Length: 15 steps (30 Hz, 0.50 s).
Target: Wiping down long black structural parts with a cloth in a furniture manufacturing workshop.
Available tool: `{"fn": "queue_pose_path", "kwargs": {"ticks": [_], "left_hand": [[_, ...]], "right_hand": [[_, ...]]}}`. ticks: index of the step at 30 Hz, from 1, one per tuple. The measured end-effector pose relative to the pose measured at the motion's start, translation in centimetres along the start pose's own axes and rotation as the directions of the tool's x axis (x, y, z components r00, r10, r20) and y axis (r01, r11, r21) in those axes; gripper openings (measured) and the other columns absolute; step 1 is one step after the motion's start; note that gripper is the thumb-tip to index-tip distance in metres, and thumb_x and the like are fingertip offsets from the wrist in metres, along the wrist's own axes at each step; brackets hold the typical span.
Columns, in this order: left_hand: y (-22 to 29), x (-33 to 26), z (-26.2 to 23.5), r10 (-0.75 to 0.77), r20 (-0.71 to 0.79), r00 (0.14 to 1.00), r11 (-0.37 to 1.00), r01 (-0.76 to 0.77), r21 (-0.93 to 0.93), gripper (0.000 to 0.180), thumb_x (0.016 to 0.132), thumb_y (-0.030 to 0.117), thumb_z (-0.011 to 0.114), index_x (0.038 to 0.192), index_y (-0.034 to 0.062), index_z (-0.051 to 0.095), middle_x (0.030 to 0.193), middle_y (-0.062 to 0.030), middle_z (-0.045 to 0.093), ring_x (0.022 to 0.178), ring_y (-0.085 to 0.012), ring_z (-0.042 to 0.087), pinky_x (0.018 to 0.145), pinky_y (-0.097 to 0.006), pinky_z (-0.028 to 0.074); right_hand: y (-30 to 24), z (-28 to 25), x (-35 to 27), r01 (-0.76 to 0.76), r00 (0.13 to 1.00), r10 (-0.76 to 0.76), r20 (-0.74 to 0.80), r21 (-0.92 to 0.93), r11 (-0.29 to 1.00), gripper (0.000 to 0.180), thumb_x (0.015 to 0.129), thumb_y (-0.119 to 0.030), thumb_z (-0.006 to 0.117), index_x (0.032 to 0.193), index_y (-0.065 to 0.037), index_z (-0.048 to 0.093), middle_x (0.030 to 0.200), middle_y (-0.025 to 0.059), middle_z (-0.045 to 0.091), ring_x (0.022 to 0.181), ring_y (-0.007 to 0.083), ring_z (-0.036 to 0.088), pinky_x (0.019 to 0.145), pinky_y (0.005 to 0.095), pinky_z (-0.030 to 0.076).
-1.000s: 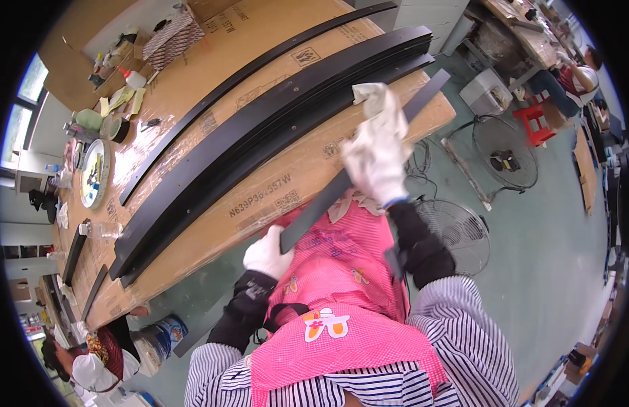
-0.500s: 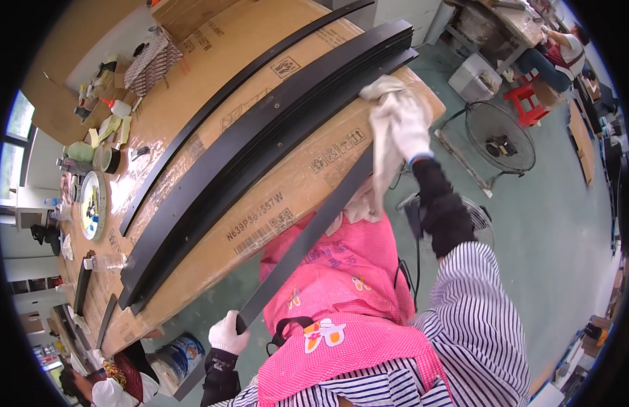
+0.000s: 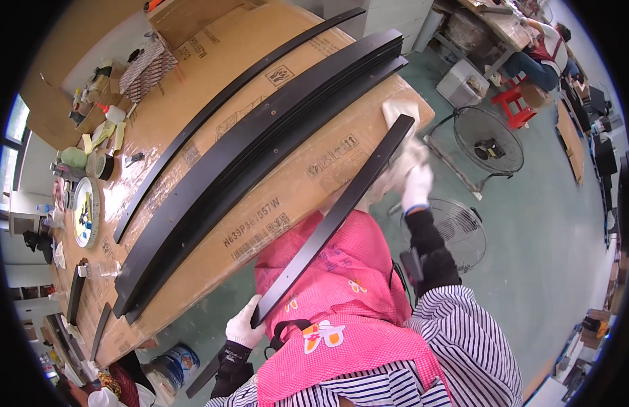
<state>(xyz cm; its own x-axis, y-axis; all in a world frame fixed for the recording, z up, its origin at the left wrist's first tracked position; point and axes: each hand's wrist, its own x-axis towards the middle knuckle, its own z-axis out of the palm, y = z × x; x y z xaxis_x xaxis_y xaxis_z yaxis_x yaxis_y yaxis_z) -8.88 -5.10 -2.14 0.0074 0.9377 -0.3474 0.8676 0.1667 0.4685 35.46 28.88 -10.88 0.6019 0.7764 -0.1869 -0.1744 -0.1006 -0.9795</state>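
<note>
My left hand, in a white glove, is closed around the lower part of a long black strip with small holes along it. The strip slants up and away to the right, over my pink apron, and its far end stands free near the table's edge. Another length of black shows below my left forearm. My right hand, also gloved, grips a whitish cloth beside the strip's far part; its fingers are partly hidden and blurred. A stack of curved black strips lies on the cardboard-covered table.
A single curved strip lies beyond the stack. A clear bottle, a round tray and a glue bottle stand leftward. Floor fans, a red stool and a seated person are at right.
The strip has turned, showing its holed face and far end. My right hand with the cloth has come nearer, away from the table's corner. My left hand has shifted slightly right and up.
</note>
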Motion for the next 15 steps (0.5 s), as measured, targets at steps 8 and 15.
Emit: {"fn": "queue_pose_path", "kwargs": {"ticks": [8, 15], "left_hand": [[1.6, 0.6, -1.2, -0.124, 0.158, 0.980, 0.971, 0.152, -0.184, 0.073, 0.085, 0.034, 0.075, 0.151, 0.0212, 0.048, 0.116, -0.0217, 0.072, 0.106, -0.0406, 0.071, 0.091, -0.046, 0.057], [-0.1, 1.3, -1.8, -0.027, 0.366, 0.930, 0.879, 0.196, -0.436, 0.059, 0.095, 0.044, 0.064, 0.140, 0.0059, 0.059, 0.099, -0.0169, 0.074, 0.085, -0.0317, 0.073, 0.077, -0.040, 0.057]], "right_hand": [[1.6, 3.2, -9.2, 0.363, 0.835, 0.199, 0.513, -0.786, 0.501, 0.049, 0.083, -0.036, 0.075, 0.120, -0.006, 0.069, 0.111, 0.0237, 0.073, 0.108, 0.0416, 0.070, 0.095, 0.0468, 0.055], [-3.8, -1.8, -5.8, 0.244, 0.969, -0.245, 0.035, -0.298, 0.923, 0.031, 0.092, -0.013, 0.077, 0.118, 0.002, 0.068, 0.108, 0.0107, 0.074, 0.098, 0.0155, 0.068, 0.087, 0.0324, 0.054]]}}
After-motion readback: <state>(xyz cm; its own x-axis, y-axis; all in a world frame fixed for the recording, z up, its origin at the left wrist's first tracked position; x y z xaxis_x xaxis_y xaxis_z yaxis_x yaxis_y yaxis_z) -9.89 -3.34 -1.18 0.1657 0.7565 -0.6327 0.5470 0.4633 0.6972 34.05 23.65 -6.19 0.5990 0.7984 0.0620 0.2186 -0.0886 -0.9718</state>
